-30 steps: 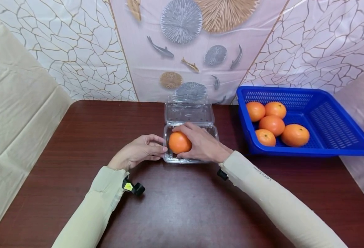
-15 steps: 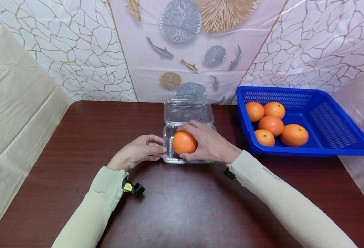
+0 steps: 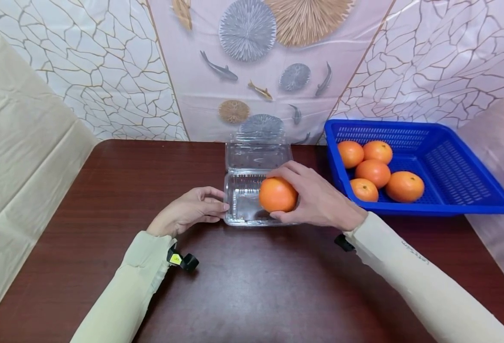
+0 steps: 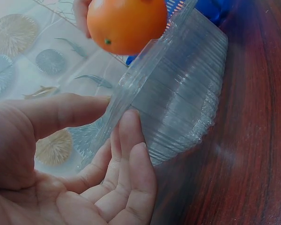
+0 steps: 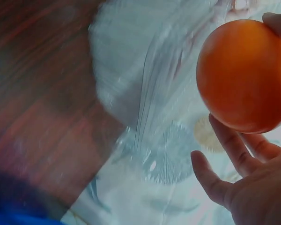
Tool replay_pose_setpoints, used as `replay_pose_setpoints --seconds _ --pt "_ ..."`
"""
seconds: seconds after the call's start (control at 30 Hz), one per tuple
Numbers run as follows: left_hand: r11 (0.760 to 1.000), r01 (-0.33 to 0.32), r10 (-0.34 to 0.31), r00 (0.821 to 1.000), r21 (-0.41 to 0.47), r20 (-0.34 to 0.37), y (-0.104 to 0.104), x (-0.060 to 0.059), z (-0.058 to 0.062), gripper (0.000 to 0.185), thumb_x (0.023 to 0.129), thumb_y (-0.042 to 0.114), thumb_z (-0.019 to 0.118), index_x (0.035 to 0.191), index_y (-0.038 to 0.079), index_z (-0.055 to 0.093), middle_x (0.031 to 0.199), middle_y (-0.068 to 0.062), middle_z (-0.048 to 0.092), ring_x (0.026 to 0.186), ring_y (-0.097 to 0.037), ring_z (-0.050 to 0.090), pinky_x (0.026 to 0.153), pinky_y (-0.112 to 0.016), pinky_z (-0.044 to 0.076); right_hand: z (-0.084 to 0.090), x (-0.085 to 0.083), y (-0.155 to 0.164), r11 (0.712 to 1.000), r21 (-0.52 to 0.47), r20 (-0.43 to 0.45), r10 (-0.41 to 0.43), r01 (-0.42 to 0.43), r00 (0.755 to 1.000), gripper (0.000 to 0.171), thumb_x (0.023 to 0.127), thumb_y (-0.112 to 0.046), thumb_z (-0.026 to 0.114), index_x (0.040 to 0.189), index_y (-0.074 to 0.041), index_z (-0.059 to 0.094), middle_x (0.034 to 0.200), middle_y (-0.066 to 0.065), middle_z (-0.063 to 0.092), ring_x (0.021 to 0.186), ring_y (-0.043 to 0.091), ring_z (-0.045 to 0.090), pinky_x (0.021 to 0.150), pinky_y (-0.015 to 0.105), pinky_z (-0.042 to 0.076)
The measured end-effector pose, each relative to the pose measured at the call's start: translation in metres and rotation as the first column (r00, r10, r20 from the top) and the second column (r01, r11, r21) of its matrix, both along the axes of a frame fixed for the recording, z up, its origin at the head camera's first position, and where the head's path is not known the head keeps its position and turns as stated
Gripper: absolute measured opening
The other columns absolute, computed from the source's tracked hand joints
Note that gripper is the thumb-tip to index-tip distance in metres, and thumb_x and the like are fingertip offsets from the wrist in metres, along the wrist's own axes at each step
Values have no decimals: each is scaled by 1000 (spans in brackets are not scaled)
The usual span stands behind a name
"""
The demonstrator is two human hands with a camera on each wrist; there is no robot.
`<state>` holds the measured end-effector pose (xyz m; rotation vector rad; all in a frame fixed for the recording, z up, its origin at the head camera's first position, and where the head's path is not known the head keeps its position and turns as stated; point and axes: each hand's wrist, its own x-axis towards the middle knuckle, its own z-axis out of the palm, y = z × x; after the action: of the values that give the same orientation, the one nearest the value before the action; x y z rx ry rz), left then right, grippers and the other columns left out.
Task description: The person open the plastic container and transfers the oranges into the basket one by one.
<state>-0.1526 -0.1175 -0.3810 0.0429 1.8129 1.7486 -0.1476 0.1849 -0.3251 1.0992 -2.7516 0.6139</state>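
A clear plastic clamshell box (image 3: 244, 206) stands on the table with its lid (image 3: 258, 157) raised at the back. My left hand (image 3: 191, 209) pinches the box's left rim, thumb on the rim and fingertips (image 4: 131, 124) against the outer wall in the left wrist view. My right hand (image 3: 316, 195) holds an orange (image 3: 278, 194) between thumb and fingers, over the right half of the box. Seen from the left wrist, the orange (image 4: 126, 26) is above the rim. No fruit shows in the visible left part of the box.
A blue plastic basket (image 3: 423, 209) stands at the right with several oranges, such as the front one (image 3: 405, 186), gathered in its left part. A patterned cloth (image 3: 260, 90) hangs behind the dark wooden table (image 3: 234, 286).
My right hand has moved right with the orange, from the box's left part to over its right half. My left hand has kept its place at the rim.
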Motion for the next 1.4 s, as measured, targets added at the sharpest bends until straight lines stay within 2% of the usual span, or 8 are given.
replay_pose_setpoints --seconds 0.33,0.5,0.6,0.7,0.87,1.07,1.3,1.4 --pt "1000 7 -8 1000 -4 -13 -2 0 -2 45 96 5 68 135 -5 48 97 0 72 89 -11 71 83 -29 60 19 3 26 1000 -30 -65 7 -9 998 59 75 -42 87 126 -29 59 120 -17 59 115 3 52 102 26 41" --pt "1000 16 -16 1000 -1 -13 -1 0 -2 45 96 7 68 135 -5 48 99 -3 73 88 -11 72 84 -30 60 25 8 33 999 -5 -155 33 -34 987 51 76 -36 81 121 -26 60 112 -18 56 108 0 49 98 20 37" --pt "1000 9 -9 1000 -3 -8 0 -1 -2 44 96 6 68 134 -4 49 100 -3 73 88 -11 72 83 -30 60 29 11 37 999 -29 -112 16 -20 994 52 76 -33 84 122 -28 60 112 -19 57 107 -1 50 97 18 36" --pt "1000 3 -3 1000 -1 -7 1 -1 -2 44 96 5 68 134 -4 49 102 -5 73 89 -11 72 83 -30 60 32 11 43 997 -65 -7 -30 30 1000 61 74 -33 89 126 -35 58 117 -23 57 110 -3 50 98 16 37" --pt "1000 -1 1 1000 8 -7 0 0 -2 44 95 4 68 134 -5 49 101 -4 73 88 -10 71 82 -29 60 37 11 53 994 -61 80 -90 95 993 67 75 -39 91 132 -37 55 125 -22 56 114 -1 50 95 19 41" --pt "1000 7 -7 1000 9 -6 0 0 -2 45 95 5 68 134 -6 48 98 -2 73 87 -10 71 82 -29 60 42 11 64 989 -57 74 -129 133 989 69 75 -43 90 133 -37 54 127 -20 56 114 0 48 90 21 42" --pt "1000 -4 4 1000 6 -1 0 0 -1 43 95 4 68 133 -4 50 95 0 72 87 -10 71 82 -29 60 50 9 82 982 -146 34 -119 123 992 76 69 -21 96 134 -27 58 126 -11 61 104 2 54 80 12 46" --pt "1000 -2 2 1000 7 -1 0 0 -1 43 96 4 68 133 -4 49 94 1 72 87 -10 71 82 -29 60 54 8 91 975 -167 28 -145 148 989 76 67 -16 97 133 -26 60 125 -10 62 104 4 54 83 10 45"
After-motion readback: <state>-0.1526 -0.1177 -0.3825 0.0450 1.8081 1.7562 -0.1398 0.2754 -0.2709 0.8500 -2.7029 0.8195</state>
